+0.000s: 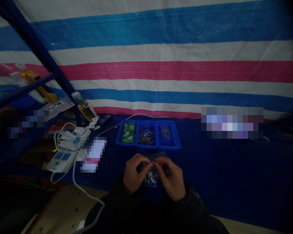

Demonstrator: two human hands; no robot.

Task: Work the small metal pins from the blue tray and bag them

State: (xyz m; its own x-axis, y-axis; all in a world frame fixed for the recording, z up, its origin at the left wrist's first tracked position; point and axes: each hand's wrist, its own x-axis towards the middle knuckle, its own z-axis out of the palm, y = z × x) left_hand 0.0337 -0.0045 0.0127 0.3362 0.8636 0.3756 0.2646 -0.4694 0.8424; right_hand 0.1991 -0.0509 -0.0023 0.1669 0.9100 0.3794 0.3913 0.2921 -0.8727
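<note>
Dark jacket sleeves (pixel 146 211) fill the near edge of the head view. Just beyond them, the person's left hand (pixel 135 174) and right hand (pixel 172 177) meet at a small clear plastic bag (pixel 151 175) — the fingers (pixel 143 160) of both hands are closed, pinching its upper part between them. Tiny parts sit bunched low in the bag, too small to make out, and it is held over a navy blue cloth (pixel 210 169). Farther off on that cloth, three blue plastic trays stand side by side: the left tray (pixel 119 139) holds green pieces, the middle tray (pixel 146 146) loose metal pins, and the right tray (pixel 175 141) a few small brownish bits. To the left lie a white power strip (pixel 62 159) and a trailing white cable (pixel 86 191), with a plastic bottle of yellow liquid (pixel 86 109) beyond — and a blue, white and pink striped tarpaulin (pixel 161 55) hangs across the far side.
</note>
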